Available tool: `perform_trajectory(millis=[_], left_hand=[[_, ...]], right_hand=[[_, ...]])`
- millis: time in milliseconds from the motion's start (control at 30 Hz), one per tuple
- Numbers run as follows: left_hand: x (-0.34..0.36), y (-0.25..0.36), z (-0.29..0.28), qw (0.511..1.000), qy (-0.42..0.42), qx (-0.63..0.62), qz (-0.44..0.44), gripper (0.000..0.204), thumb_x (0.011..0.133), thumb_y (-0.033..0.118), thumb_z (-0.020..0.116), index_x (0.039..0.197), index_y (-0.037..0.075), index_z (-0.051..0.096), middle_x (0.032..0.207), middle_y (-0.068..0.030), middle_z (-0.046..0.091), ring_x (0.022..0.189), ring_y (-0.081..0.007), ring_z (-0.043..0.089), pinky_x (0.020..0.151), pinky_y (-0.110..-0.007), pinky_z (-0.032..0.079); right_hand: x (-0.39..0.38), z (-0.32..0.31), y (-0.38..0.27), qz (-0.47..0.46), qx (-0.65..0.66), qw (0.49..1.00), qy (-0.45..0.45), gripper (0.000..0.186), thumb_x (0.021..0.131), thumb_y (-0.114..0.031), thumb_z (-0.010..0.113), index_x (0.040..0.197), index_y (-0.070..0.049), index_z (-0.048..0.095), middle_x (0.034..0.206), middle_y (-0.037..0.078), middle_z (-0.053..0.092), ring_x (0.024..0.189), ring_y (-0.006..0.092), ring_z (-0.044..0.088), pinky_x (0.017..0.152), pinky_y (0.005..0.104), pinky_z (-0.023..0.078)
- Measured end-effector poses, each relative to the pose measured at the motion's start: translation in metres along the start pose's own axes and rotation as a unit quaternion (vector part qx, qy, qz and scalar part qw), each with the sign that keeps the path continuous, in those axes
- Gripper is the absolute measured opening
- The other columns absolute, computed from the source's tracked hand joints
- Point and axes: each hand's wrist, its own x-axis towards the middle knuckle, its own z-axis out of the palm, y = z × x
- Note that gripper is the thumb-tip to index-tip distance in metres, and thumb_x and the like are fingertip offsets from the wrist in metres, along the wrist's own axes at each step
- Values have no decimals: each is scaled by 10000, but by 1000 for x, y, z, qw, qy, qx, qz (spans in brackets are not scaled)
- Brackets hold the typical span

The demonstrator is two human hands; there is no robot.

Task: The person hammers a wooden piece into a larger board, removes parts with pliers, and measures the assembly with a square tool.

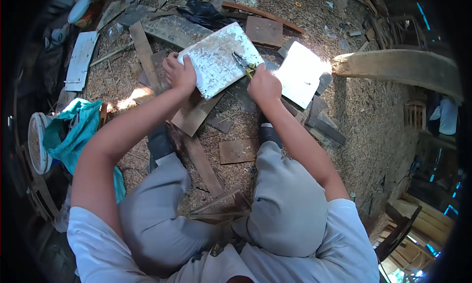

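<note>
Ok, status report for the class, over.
Left grip holding white board by left edge. Right grip closed on yellow-handled tool, tip over board. Scrap wood lying around.

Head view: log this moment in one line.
left hand: holding scuffed white board; right hand: gripping pliers over board; board's right: white panel

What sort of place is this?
Probably a rough woodworking shop or shed: pale brown wood shavings are strewn underfoot, flat brown wooden offcuts lie scattered about, and a thick, pale wooden beam juts in from the right.
</note>
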Motion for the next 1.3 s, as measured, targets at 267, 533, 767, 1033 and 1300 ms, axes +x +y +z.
perform_trajectory(millis=[267, 533, 767, 1033, 1300], left_hand=[[-29, 45, 23, 993, 92, 61, 50, 415, 1054, 373, 476, 1316, 56, 532, 1307, -168, 608, 1239, -370, 569, 1068, -514, 367], [-26, 48, 18, 992, 103, 65, 36, 382, 1057, 348, 467, 1285, 51, 544, 1248, -180, 660, 1196, -377, 595, 1029, -518, 400], [-24, 48, 22, 995, 80, 61, 7, 371, 1059, 341, 464, 1281, 58, 555, 1201, -184, 684, 1149, -379, 618, 1007, -523, 413], [-14, 36, 17, 997, 72, 33, -17, 345, 1055, 323, 479, 1284, 83, 573, 1090, -177, 724, 1041, -386, 656, 929, -527, 431], [-10, 33, 20, 999, 45, 30, -5, 326, 1031, 327, 525, 1272, 123, 604, 1075, -149, 729, 1030, -352, 672, 918, -526, 430]], right_hand=[[-19, -6, 26, 34, 63, 994, -86, 402, 842, -207, 688, 1154, 1, 545, 985, 243, 730, 922, 385, 748, 812, 463, 606], [-20, -9, 18, 53, 98, 989, -93, 361, 809, -175, 665, 1112, 1, 578, 979, 260, 732, 979, 440, 720, 876, 511, 566], [-16, -21, 18, 59, 96, 987, -119, 351, 800, -171, 653, 1099, 6, 602, 1019, 279, 728, 992, 451, 713, 896, 513, 554], [-9, -26, 7, 62, 88, 982, -154, 388, 779, -158, 634, 1118, 29, 619, 1038, 291, 721, 1038, 466, 696, 920, 512, 543], [-22, -28, 3, 114, 97, 973, -176, 369, 760, -194, 644, 1059, 18, 603, 985, 264, 710, 995, 439, 690, 886, 502, 520]])
